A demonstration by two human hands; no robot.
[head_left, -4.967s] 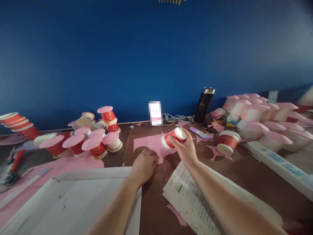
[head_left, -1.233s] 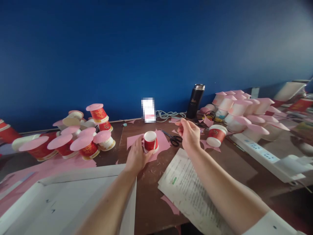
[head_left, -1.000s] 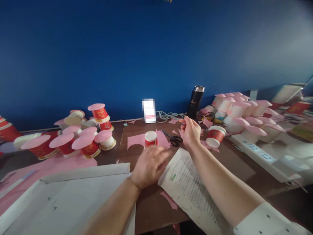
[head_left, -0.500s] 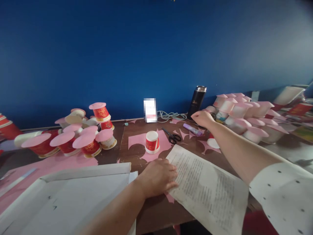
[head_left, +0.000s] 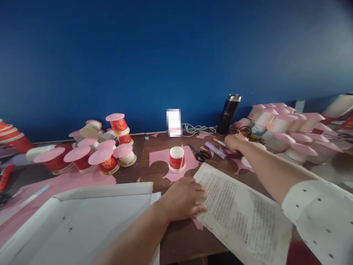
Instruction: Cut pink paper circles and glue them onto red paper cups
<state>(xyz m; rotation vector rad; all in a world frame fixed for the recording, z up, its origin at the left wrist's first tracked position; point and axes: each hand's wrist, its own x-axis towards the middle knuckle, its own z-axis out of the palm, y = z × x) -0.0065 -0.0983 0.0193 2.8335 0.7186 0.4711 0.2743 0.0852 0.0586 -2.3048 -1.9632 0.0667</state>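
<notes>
My left hand point(head_left: 184, 198) lies palm down with its fingers a little apart, its fingertips on the left edge of a printed sheet point(head_left: 234, 206). Farther back on the right, my right hand point(head_left: 234, 142) is closed round one end of a thin pencil-like stick point(head_left: 219, 141), beside a purple tube point(head_left: 216, 150). A red and white paper cup point(head_left: 177, 159) stands on cut pink paper point(head_left: 157, 157) in the middle. Black scissors point(head_left: 201, 154) lie right of the cup, their blades apart.
Red cups with pink discs point(head_left: 103, 158) stand at the left, behind a white box lid point(head_left: 96, 224). A black flask point(head_left: 228, 115) and pale cables point(head_left: 197, 129) are by the blue wall. Many white cups with pink tops point(head_left: 284, 125) crowd the right.
My right hand has moved down from beside the flask, and the thin stick now shows at its fingers. The whole view has shifted slightly; my left hand stays at the sheet's edge.
</notes>
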